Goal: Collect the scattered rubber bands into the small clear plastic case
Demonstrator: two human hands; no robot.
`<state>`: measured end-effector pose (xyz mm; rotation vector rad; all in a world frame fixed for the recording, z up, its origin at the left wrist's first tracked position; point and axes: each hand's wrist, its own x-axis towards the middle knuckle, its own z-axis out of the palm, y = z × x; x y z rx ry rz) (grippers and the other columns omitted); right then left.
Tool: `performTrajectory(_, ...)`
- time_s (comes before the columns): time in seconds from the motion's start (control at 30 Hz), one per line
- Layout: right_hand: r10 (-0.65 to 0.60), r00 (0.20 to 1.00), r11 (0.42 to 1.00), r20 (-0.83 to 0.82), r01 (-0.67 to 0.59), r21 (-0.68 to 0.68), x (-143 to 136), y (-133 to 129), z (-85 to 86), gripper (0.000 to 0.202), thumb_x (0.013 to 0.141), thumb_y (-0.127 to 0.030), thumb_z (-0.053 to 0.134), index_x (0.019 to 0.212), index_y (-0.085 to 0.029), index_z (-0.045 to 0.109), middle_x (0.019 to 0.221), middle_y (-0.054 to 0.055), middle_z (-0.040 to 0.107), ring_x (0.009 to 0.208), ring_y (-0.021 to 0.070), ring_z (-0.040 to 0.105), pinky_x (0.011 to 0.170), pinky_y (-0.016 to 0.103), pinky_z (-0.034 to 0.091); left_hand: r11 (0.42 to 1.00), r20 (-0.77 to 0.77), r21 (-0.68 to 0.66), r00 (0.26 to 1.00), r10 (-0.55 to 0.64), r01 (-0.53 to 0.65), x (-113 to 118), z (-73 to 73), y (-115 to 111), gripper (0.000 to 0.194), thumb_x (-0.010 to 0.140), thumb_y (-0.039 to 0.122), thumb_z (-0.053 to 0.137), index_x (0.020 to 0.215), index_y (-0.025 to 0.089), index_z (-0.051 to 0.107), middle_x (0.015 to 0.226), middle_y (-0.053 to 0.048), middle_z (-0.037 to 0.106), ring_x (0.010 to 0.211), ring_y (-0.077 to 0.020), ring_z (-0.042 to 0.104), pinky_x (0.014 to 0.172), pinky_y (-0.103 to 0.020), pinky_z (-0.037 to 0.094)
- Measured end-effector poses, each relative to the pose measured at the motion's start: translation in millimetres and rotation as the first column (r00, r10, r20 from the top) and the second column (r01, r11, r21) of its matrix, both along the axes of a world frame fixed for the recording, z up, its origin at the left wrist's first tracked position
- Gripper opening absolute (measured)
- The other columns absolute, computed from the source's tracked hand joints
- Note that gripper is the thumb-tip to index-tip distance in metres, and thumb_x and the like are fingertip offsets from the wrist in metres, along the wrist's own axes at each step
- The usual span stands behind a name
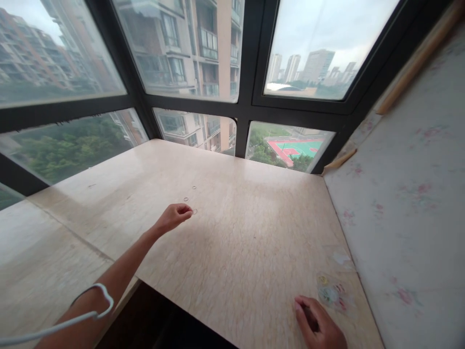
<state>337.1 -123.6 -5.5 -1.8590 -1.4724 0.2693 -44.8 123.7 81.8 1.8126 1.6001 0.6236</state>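
Note:
My left hand (175, 215) reaches over the marble-patterned sill (225, 252), its thumb and fingertips pinched on a thin ring (195, 212). Just beyond it lie two more small rings, a dark one (186, 199) and another (193, 187) farther back. At the lower right, my right hand (317, 322) rests on the sill with fingers curled and thumb against the fingertips. Whether anything is between those fingers is too small to make out. Beside it sits a clear plastic box (334, 293) holding small coloured pieces.
A transparent lid or bag (341, 257) lies behind the box, near the floral wallpapered wall (403, 218). Dark window frames (196, 106) border the sill's far side. A white cable (72, 322) crosses my left forearm. The sill's front edge (181, 308) drops off below.

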Motion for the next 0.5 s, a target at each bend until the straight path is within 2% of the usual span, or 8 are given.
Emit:
performTrajectory(0.13,0.060,0.998,0.998,0.025,-0.060,-0.005,5.7,-0.8,-3.3,0.034,0.087,-0.051,0.048,0.081,-0.024,0.068,0.079,0.006,0.072,0.066,0.0183,0.067,0.062,0.025,0.054,1.000,0.273,0.002,0.962,0.028,-0.029,47.9,14.2,-23.7,0.028,0.071,0.043,0.061,0.074,0.016,0.065,0.063,0.000,0.060,0.058,-0.0115,0.052,0.056,-0.023,0.043)
performTrajectory(0.23,0.087,0.996,0.996,0.017,-0.087,0.005,6.5,-1.7,-2.6,0.032,0.088,-0.047,0.048,0.081,-0.023,0.068,0.078,0.006,0.072,0.066,0.0187,0.067,0.062,0.026,0.055,0.999,0.399,0.019,0.916,-0.043,0.039,87.4,18.4,-43.7,0.026,0.071,0.042,0.062,0.071,0.016,0.064,0.061,0.000,0.058,0.057,-0.0109,0.050,0.053,-0.023,0.042)
performTrajectory(0.4,0.107,0.994,0.994,0.000,-0.107,0.009,2.1,-1.0,5.3,0.028,0.091,-0.038,0.045,0.082,-0.022,0.066,0.077,0.005,0.070,0.068,0.0181,0.066,0.062,0.026,0.052,0.983,0.510,0.036,0.843,-0.172,0.179,141.7,20.6,-66.7,0.024,0.075,0.040,0.061,0.071,0.017,0.061,0.064,-0.001,0.060,0.058,-0.0106,0.051,0.051,-0.022,0.040)
performTrajectory(0.5,0.104,0.995,0.995,-0.003,-0.104,-0.004,0.1,0.1,10.1,0.025,0.091,-0.034,0.045,0.083,-0.022,0.065,0.077,0.005,0.069,0.069,0.0175,0.065,0.063,0.026,0.051,0.951,0.536,0.082,0.791,-0.295,0.299,167.6,24.7,-76.6,0.021,0.078,0.037,0.060,0.073,0.017,0.062,0.071,-0.003,0.063,0.063,-0.0119,0.054,0.055,-0.023,0.043)
